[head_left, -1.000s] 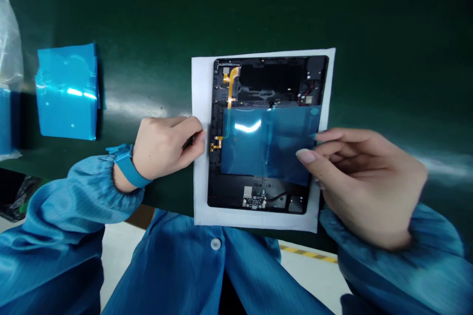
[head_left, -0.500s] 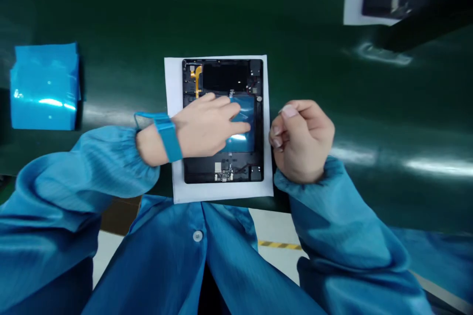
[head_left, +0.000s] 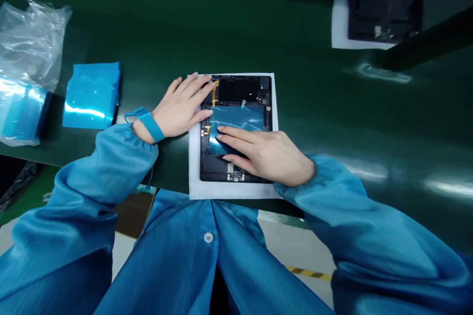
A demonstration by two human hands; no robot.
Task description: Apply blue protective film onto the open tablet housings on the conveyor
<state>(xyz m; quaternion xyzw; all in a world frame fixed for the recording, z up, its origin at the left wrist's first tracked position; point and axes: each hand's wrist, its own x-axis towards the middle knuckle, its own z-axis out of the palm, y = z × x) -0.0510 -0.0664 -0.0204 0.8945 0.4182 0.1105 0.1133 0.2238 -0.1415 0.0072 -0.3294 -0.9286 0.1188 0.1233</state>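
In the head view an opened tablet (head_left: 236, 89) lies on a white sheet (head_left: 229, 190), its inner parts facing up. A shiny blue film (head_left: 240, 117) covers the middle of the tablet. My right hand (head_left: 268, 155) rests over the film's lower right, fingers stretched out to the left and touching it. My left hand (head_left: 185, 106) spreads its fingers over the tablet's upper left edge, near an orange flex cable (head_left: 214, 93). A blue wrist strap (head_left: 149, 124) circles my left wrist. Part of the tablet's lower right is hidden under my right hand.
To the left lies a stack of blue film sheets (head_left: 91, 96), with a clear plastic bag (head_left: 33, 44) holding more blue sheets beyond it. Another opened tablet (head_left: 384, 0) sits on a white sheet at the upper right, behind a dark bar (head_left: 432, 42).
My right hand has opened from a pinch beside the tablet and moved left onto the blue film. My left hand has drawn back to the tablet's upper left edge. The camera view has shifted left.
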